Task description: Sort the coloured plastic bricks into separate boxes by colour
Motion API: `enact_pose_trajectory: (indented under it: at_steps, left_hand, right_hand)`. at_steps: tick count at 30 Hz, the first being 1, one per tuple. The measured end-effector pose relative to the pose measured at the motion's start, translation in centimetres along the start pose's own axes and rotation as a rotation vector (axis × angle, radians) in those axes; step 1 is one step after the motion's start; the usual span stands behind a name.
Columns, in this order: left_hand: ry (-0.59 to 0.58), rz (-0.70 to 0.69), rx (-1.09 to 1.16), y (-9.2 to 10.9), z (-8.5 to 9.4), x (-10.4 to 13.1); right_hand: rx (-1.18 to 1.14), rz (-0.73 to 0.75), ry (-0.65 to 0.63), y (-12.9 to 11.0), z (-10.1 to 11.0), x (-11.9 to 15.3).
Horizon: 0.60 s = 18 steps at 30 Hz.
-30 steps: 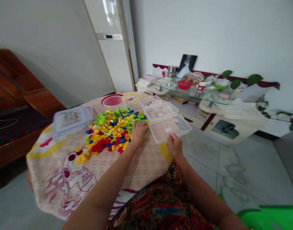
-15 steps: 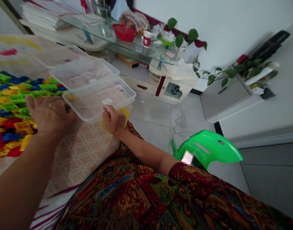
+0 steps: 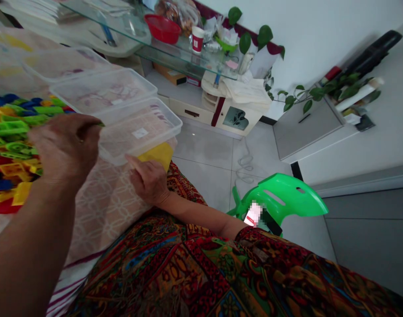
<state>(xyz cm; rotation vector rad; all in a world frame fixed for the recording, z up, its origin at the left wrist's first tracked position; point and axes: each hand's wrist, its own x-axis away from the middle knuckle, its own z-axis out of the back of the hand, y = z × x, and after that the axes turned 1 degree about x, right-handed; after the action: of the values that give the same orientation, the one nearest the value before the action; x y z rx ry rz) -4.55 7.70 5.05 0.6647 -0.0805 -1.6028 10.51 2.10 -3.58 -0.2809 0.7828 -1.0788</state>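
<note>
Over the near left corner of the front clear plastic box (image 3: 170,130), my left hand (image 3: 67,147) is closed in a pinch. A sliver of green shows at its fingertips, too small to name. Beside the box's near edge, my right hand (image 3: 150,178) has its index finger stretched towards the rim, with the other fingers loosely bent and nothing seen in them. Left of my left hand lies a pile of plastic building blocks (image 3: 15,149) in green, yellow, blue and red. Two more clear boxes stand behind, the middle box (image 3: 105,90) and the far box (image 3: 67,61).
A patterned cloth (image 3: 105,211) covers the table, with a yellow patch (image 3: 158,154) at its edge. Beyond stands a glass-topped cabinet with a red bowl (image 3: 162,28) and a paper cup (image 3: 197,39). A green plastic object (image 3: 283,193) is at the right.
My left hand has risen from beside the blocks to the front box's corner, its fingers now pinched. My right hand has gone from a fist to a stretched index finger. The view has shifted slightly.
</note>
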Motion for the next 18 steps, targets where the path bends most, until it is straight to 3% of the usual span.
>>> enact_pose_trajectory:
  at_steps: [2, 5, 18]
  left_hand:
    - [0.017, -0.034, -0.006, 1.6, -0.5, -0.3]
    - [0.005, -0.08, 0.0, 2.5, -1.3, -0.7]
    - [0.016, -0.118, -0.002, 1.2, -3.3, -1.8]
  right_hand:
    - [0.013, -0.012, -0.021, -0.1, 0.3, 0.4]
    - [0.025, 0.003, -0.062, 0.1, 0.9, 0.6]
    - [0.127, 0.057, -0.065, 0.3, 0.9, 1.0]
